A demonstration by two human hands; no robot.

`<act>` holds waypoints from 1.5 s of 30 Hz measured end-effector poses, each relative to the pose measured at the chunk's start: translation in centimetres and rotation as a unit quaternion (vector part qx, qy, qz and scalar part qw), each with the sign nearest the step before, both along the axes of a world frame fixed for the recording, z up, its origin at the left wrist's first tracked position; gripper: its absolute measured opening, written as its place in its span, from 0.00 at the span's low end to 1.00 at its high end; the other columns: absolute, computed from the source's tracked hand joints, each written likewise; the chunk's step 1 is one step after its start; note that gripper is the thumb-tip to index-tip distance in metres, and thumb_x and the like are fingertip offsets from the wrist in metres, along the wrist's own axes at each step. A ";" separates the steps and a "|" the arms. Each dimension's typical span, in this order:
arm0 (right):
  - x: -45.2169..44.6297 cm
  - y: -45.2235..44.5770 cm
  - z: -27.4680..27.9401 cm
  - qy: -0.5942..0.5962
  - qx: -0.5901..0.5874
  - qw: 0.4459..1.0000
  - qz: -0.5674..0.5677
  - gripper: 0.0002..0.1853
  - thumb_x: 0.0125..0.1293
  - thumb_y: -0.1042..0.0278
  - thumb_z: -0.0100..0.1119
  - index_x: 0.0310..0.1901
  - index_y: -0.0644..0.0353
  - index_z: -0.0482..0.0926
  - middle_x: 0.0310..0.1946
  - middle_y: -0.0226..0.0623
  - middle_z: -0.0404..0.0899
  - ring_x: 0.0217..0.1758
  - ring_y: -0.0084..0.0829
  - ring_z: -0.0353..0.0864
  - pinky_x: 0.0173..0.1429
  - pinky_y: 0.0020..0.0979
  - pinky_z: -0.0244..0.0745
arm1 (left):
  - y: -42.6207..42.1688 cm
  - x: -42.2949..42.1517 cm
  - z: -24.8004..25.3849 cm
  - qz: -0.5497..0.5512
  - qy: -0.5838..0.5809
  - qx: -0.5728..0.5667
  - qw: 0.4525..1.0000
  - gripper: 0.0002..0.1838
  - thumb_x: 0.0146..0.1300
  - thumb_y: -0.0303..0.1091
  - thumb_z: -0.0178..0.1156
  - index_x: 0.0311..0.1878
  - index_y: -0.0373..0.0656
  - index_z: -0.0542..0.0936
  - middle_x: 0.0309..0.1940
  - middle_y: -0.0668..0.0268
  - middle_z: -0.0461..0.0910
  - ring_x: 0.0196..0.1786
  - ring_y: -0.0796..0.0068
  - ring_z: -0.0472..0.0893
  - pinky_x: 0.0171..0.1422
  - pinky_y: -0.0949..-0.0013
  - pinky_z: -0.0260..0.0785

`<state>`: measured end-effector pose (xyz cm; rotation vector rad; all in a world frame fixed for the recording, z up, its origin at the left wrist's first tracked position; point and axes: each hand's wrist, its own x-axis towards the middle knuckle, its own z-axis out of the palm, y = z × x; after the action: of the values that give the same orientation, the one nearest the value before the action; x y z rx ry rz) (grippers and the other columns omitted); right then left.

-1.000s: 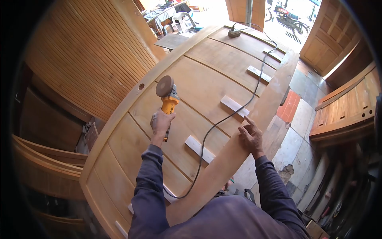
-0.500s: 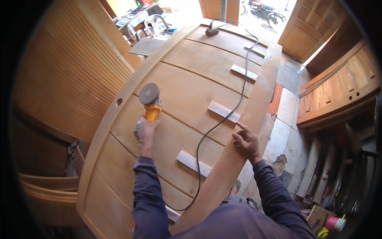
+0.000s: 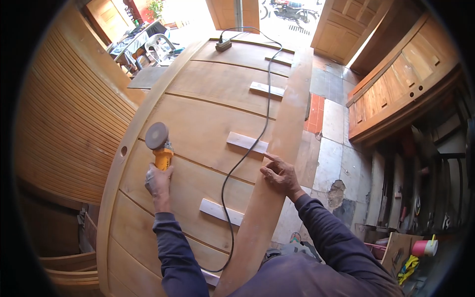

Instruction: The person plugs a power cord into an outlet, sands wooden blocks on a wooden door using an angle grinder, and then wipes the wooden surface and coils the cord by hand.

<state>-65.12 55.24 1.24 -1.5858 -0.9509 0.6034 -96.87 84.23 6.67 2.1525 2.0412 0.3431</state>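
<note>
A large wooden door panel [image 3: 208, 111] with dark grooves lies flat before me. My left hand [image 3: 158, 187] is closed around the yellow body of an angle grinder [image 3: 163, 157], its round disc pointing up and away from me over the panel's left part. My right hand [image 3: 281, 175] rests on the wide wooden plank [image 3: 257, 213] along the right side. Its index finger stretches out to the end of a pale wood strip [image 3: 246, 142], the other fingers loosely bent. Nothing shows in that hand. A black cord [image 3: 225, 185] winds across the panel and several pale strips.
A dark plug block [image 3: 223, 45] lies on the panel's far end. Curved slatted woodwork [image 3: 69, 114] stands at the left. Another wooden door [image 3: 401, 84] leans at the right beside the tiled floor [image 3: 329, 161]. A pink-and-white container [image 3: 424, 248] sits low right.
My view has turned, so the scene sits further left and lower. The grinder and both hands keep nearly the same places over the panel and plank.
</note>
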 end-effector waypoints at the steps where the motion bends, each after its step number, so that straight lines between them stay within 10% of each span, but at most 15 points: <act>1: 0.1 0.0 0.1 -0.010 -0.001 1.000 0.001 0.29 0.72 0.61 0.76 0.71 0.60 0.79 0.36 0.36 0.91 0.36 0.21 0.88 0.44 0.29 0.84 | 0.0 0.1 0.1 0.000 0.004 -0.002 1.000 0.37 0.54 0.57 0.80 0.56 0.39 0.81 0.48 0.47 0.90 0.53 0.42 0.89 0.57 0.45 0.81; 14: 0.3 -0.1 0.0 -0.002 0.047 0.999 0.018 0.28 0.71 0.60 0.77 0.67 0.63 0.80 0.35 0.35 0.90 0.35 0.21 0.86 0.43 0.29 0.83 | -1.8 -2.2 -3.0 -0.018 0.069 0.064 0.995 0.41 0.70 0.64 0.68 0.69 0.37 0.75 0.65 0.46 0.82 0.66 0.42 0.82 0.68 0.46 0.77; 20: 0.5 -3.4 0.6 0.116 0.099 0.986 0.071 0.37 0.73 0.58 0.76 0.79 0.56 0.72 0.52 0.39 0.88 0.49 0.26 0.88 0.54 0.31 0.85 | -5.1 -4.4 -3.4 -0.035 0.088 0.131 0.987 0.45 0.76 0.61 0.63 0.82 0.37 0.64 0.76 0.45 0.72 0.77 0.40 0.72 0.78 0.46 0.69; 28: -0.1 -29.9 -2.1 0.076 0.012 0.997 0.010 0.41 0.72 0.59 0.75 0.83 0.54 0.67 0.61 0.40 0.83 0.60 0.29 0.84 0.60 0.32 0.81 | -19.9 -7.3 -1.8 -0.054 -0.045 0.245 0.967 0.43 0.78 0.54 0.63 0.84 0.37 0.62 0.80 0.42 0.67 0.81 0.37 0.66 0.84 0.41 0.60; 36: -2.3 -62.3 -1.2 -0.188 -0.194 0.963 0.021 0.48 0.71 0.33 0.67 0.80 0.62 0.69 0.71 0.57 0.77 0.74 0.60 0.77 0.79 0.51 0.70 | -39.7 -15.8 -2.2 0.115 -0.052 0.200 0.972 0.39 0.81 0.55 0.59 0.82 0.34 0.66 0.78 0.40 0.69 0.80 0.39 0.68 0.84 0.44 0.61; 45: -7.9 -74.2 -6.0 -0.113 -0.289 0.950 0.007 0.43 0.72 0.43 0.69 0.80 0.58 0.68 0.78 0.58 0.69 0.79 0.59 0.70 0.81 0.51 0.68 | -46.5 -25.0 -7.3 0.241 -0.072 0.088 0.964 0.45 0.82 0.68 0.46 0.87 0.43 0.59 0.86 0.42 0.57 0.88 0.43 0.55 0.90 0.48 0.49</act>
<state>-73.02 -18.97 -4.75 -2.2104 -1.0069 0.7670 -121.88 37.74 -0.65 1.6232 2.5056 0.7417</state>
